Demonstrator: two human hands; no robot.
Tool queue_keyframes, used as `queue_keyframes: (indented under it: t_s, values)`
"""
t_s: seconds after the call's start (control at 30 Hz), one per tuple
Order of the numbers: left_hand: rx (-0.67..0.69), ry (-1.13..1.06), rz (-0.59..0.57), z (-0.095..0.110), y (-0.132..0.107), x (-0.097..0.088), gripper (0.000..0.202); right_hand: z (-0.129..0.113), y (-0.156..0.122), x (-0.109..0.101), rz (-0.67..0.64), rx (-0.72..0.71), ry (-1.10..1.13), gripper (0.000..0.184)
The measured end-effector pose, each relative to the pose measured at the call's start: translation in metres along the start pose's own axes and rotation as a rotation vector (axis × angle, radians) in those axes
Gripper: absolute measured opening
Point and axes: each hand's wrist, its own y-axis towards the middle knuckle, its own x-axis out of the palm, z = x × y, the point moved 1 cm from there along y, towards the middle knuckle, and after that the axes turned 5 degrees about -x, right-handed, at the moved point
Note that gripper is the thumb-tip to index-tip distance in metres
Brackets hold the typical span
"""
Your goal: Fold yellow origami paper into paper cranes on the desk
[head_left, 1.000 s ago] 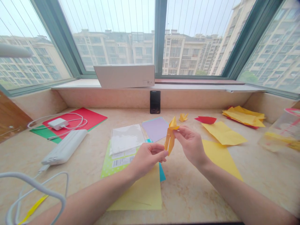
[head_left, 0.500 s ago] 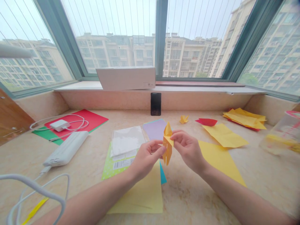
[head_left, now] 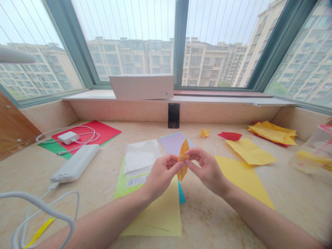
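Both hands hold a small folded orange paper figure above the stone counter, in the middle of the view. My left hand pinches its middle from the left with thumb and forefinger. My right hand pinches the same spot from the right, fingertips almost meeting the left ones. The figure's upper point sticks up above the fingers and its lower point hangs below them. Under the hands lies a stack of paper sheets: pale yellow, blue, green dotted and lilac, with a clear plastic sleeve.
A white power bank with white cables, a charger on red and green sheets lie at left. Yellow sheets, a red piece, a small yellow folded figure lie at right. A phone leans on the sill wall; a white box above.
The hands have drawn closer together and now both pinch the figure's middle. The figure has turned and sits a little lower and further left than a second ago.
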Motion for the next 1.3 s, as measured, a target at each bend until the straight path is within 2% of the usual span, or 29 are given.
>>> queue_keyframes:
  t_s: [0.13, 0.2, 0.3, 0.43, 0.53, 0.67, 0.77, 0.9, 1.07, 1.17, 1.3]
  values:
    - [0.037, -0.001, -0.052, -0.003, 0.003, -0.002, 0.022, 0.001, -0.001, -0.003, -0.063, -0.017, -0.108, 0.042]
    - [0.060, -0.004, -0.065, -0.003, 0.004, -0.002, 0.020, 0.000, 0.000, -0.004, -0.106, -0.008, -0.178, 0.046]
    - [0.100, 0.033, -0.046, -0.002, 0.004, -0.003, 0.020, -0.006, 0.001, -0.005, -0.170, 0.000, -0.254, 0.037]
    - [0.178, 0.172, 0.041, 0.001, 0.004, -0.005, 0.024, -0.013, 0.004, -0.004, -0.215, -0.020, -0.291, 0.022]
    - [0.153, 0.183, 0.080, -0.001, 0.005, -0.006, 0.027, -0.014, 0.005, -0.004, -0.240, 0.035, -0.242, 0.024]
    - [0.151, 0.136, 0.035, -0.004, 0.006, -0.006, 0.038, -0.013, 0.005, -0.004, -0.300, 0.138, -0.111, 0.032]
    - [0.166, 0.162, 0.011, -0.004, 0.004, -0.005, 0.032, -0.012, 0.006, -0.004, -0.336, 0.173, -0.039, 0.034]
    - [0.137, 0.116, -0.003, 0.002, 0.001, -0.003, 0.029, -0.010, 0.007, -0.004, -0.311, 0.266, 0.071, 0.034]
    - [0.065, 0.009, 0.061, 0.006, 0.004, -0.003, 0.026, -0.009, 0.006, -0.002, -0.266, 0.357, 0.178, 0.032]
    - [0.027, 0.008, 0.058, 0.004, 0.006, -0.005, 0.026, -0.011, 0.006, -0.002, -0.246, 0.343, 0.134, 0.027]
    - [-0.003, 0.042, -0.010, 0.003, 0.007, -0.008, 0.030, -0.016, 0.007, -0.004, -0.262, 0.286, -0.013, 0.022]
